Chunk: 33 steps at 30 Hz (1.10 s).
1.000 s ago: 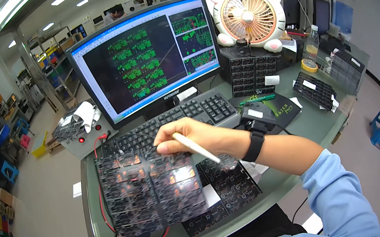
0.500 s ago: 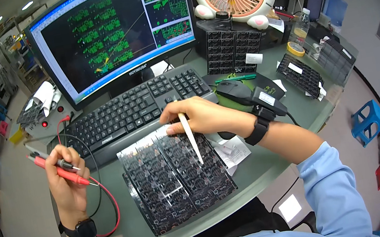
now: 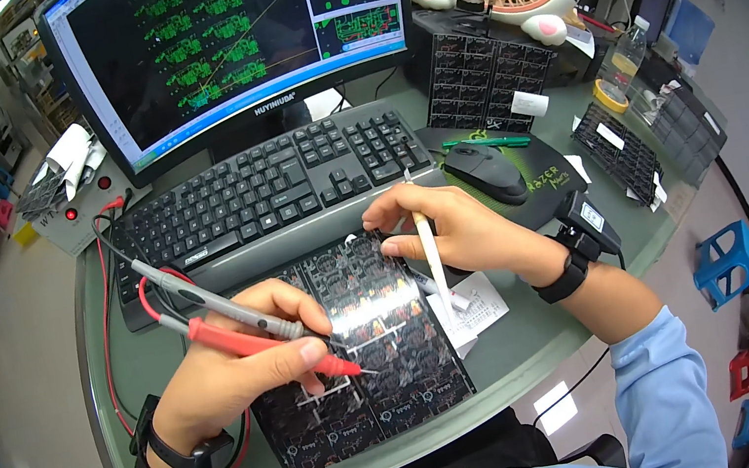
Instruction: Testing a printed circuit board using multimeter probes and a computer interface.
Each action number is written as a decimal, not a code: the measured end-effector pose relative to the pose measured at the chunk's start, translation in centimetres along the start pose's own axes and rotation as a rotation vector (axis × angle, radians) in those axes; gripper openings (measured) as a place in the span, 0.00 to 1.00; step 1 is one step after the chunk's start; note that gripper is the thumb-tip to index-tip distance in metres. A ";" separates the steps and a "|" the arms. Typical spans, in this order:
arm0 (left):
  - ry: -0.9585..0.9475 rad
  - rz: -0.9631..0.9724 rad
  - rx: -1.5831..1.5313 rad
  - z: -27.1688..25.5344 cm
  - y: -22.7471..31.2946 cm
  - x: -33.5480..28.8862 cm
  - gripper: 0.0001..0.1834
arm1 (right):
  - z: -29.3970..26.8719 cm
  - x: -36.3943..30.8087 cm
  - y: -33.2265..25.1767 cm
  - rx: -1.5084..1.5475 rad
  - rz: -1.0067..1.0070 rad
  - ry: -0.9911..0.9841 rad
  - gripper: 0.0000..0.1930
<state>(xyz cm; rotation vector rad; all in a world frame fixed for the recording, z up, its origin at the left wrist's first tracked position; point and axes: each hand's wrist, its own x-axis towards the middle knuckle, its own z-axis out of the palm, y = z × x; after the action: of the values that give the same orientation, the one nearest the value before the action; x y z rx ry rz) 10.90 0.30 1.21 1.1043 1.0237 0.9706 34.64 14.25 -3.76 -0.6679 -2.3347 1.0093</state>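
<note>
1. While the left hand (image 3: 242, 365) closes around a red probe (image 3: 224, 336) and a grey probe (image 3: 225, 307), the red one's metal tip points down at the board; contact cannot be confirmed.
2. The dark circuit board (image 3: 411, 383) lies on the green table (image 3: 516, 354), in front of the keyboard (image 3: 276, 186), its lower side near the table's front edge.
3. The right hand (image 3: 459, 227) grasps a slim white stick (image 3: 432, 259), thumb and forefinger curled at the board's upper right corner; whether they also pinch it cannot be told.
4. Slip risk, as judged: the bare tip could skid and scratch or bridge neighbouring points, caused by a slanted hold or a shifting board.
5. Misreading risk: bright glare across the board could hide fine pads.
6. Snag risk: the red lead (image 3: 109, 351), if pulled taut, could drag the probe off its spot.
7. Fall risk: a careless forearm could nudge the board over the edge.
</note>
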 end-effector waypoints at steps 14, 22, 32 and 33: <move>-0.125 0.060 0.139 -0.7 -2.7 0.3 0.10 | -7.9 -9.8 -0.6 -0.490 0.177 0.109 0.12; -0.115 0.049 0.146 -0.7 -3.1 0.3 0.10 | -4.5 -10.6 -1.4 -0.606 0.046 -0.022 0.12; -0.111 0.070 0.173 -0.5 -3.1 -0.2 0.09 | -6.6 -4.9 3.6 -0.568 -0.176 0.365 0.12; -0.137 0.072 0.125 -0.3 -2.9 0.0 0.09 | -7.4 -5.4 4.9 -0.640 -0.140 0.438 0.13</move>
<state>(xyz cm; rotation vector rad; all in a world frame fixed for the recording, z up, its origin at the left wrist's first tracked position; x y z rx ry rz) 10.89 -0.13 -1.70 1.3008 0.9487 0.8841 44.41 17.78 -4.44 -0.8388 -2.2411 0.0137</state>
